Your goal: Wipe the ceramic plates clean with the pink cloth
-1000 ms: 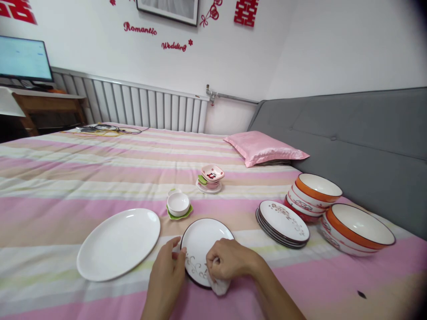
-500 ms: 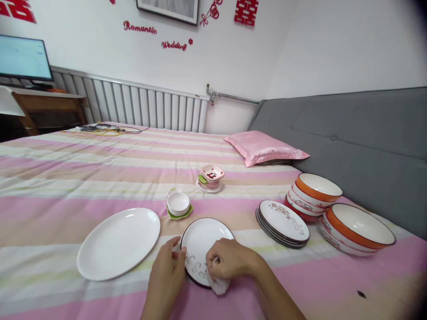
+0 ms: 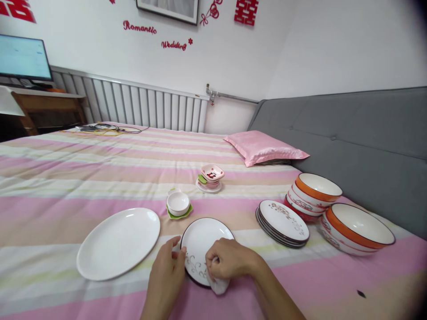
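A white round plate (image 3: 207, 232) with a dark rim and a brown scroll pattern lies on the bed in front of me. My left hand (image 3: 167, 266) steadies it at its left edge, thumb on the rim and fingers bent. Over its lower right part, my right hand (image 3: 227, 262) is closed around a crumpled white wipe (image 3: 219, 286), which presses on the plate and hangs past the rim. Left of my hands lies a large white oval plate (image 3: 118, 244). Just beyond the round plate, a small white bowl (image 3: 178, 203) stands on a green leaf-edged dish (image 3: 189, 212).
To the right sit a stack of patterned plates (image 3: 283, 220), stacked orange-rimmed bowls (image 3: 313, 193) and a larger orange-rimmed bowl (image 3: 358, 231). Small pink dishes (image 3: 212, 173) are piled farther back. A pink pillow (image 3: 265, 147) lies by the grey headboard (image 3: 360, 129); cables (image 3: 110, 129) lie far left.
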`<state>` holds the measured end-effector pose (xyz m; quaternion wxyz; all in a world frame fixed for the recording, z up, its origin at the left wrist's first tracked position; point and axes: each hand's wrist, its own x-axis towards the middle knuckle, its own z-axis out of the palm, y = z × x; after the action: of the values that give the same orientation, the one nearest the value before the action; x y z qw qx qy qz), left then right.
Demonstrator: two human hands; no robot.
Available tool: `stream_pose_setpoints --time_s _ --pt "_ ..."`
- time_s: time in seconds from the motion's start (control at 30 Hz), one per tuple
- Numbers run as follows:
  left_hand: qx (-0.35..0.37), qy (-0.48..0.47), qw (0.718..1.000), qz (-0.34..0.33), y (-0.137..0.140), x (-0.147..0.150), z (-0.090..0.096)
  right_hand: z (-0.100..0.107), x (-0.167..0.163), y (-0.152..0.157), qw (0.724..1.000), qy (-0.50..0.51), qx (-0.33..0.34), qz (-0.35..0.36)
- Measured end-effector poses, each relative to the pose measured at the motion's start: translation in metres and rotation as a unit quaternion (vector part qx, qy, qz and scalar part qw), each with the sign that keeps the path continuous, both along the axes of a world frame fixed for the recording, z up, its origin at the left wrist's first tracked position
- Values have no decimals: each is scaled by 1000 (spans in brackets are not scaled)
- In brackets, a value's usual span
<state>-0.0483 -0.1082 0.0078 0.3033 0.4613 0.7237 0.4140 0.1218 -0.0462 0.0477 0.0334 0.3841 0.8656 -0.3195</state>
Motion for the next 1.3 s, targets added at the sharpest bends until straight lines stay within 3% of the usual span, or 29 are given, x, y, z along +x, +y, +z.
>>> stream_pose_setpoints --time_s 0.87,1.3 --pt "-20 -2 1000 -9 2 0 0 0 -2 -1 1000 -18 24 5" --pt "8 6 1000 2 3 -1 -5 0 -2 -1 1000 -11 15 4"
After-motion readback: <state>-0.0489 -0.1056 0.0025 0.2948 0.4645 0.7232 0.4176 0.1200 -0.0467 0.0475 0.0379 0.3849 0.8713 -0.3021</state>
